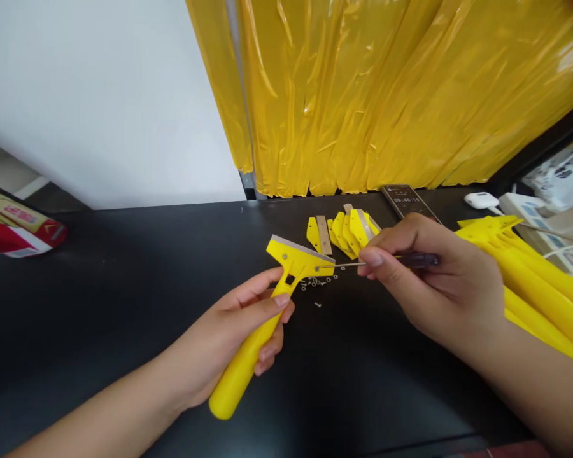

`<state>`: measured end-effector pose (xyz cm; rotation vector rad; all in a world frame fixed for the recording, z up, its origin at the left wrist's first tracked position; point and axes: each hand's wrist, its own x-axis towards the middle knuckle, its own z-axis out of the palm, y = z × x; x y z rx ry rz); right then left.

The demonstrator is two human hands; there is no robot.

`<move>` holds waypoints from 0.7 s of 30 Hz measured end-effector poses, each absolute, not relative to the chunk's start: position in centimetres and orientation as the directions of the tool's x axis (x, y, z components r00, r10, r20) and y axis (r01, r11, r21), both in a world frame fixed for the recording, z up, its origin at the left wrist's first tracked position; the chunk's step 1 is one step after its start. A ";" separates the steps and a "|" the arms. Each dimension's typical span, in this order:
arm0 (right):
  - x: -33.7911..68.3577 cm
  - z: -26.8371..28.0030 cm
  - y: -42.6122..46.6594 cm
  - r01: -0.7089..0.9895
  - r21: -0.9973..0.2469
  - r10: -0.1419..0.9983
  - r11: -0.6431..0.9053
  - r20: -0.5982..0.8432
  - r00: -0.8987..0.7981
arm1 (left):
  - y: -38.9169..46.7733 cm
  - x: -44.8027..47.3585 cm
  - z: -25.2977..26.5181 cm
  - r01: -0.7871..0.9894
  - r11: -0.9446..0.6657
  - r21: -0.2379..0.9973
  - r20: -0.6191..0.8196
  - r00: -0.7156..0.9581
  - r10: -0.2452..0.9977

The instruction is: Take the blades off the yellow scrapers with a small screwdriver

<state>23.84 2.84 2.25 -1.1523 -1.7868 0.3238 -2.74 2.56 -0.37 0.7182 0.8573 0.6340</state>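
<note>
My left hand (248,318) is closed around the handle of a yellow scraper (248,353), whose wide head tilts up and away from me. A metal blade edge runs along the top of that head, and two screws show in its face. Between the fingers of my right hand (430,273) is a screwdriver (417,259) with a dark handle. Its thin shaft points left, and the tip meets the right-hand screw (317,268) on the scraper head. Small nuts and screws (314,281) lie on the black table just behind the scraper.
Yellow blade plates (346,232) with metal blades lie behind the scraper. A phone (408,202) showing a timer rests at the back. Yellow scraper handles (549,280) are piled at right beside a power strip (539,216). A red package (23,232) sits at far left.
</note>
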 end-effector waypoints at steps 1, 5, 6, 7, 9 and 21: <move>23.8 2.2 2.8 0.554 -0.641 0.810 0.531 0.576 -0.110 | 2.6 -2.8 -0.4 -0.202 0.597 0.777 -0.441 0.502 0.744; 23.7 2.3 2.7 0.563 -0.579 0.771 0.590 0.610 -0.181 | 2.5 -2.9 -0.3 -0.176 0.597 0.783 -0.452 0.499 0.739; 23.6 2.4 2.8 0.573 -0.559 0.764 0.599 0.614 -0.199 | 2.5 -2.9 -0.3 -0.170 0.598 0.783 -0.454 0.500 0.737; 23.6 2.5 2.8 0.580 -0.545 0.758 0.606 0.617 -0.212 | 2.5 -2.9 -0.2 -0.164 0.596 0.786 -0.454 0.500 0.737; 23.6 2.7 2.8 0.579 -0.536 0.754 0.614 0.617 -0.228 | 2.5 -2.9 -0.2 -0.153 0.588 0.794 -0.450 0.502 0.738; 23.7 2.6 2.7 0.606 -0.533 0.778 0.591 0.575 -0.254 | 2.6 -2.7 -0.3 -0.172 0.602 0.780 -0.466 0.482 0.742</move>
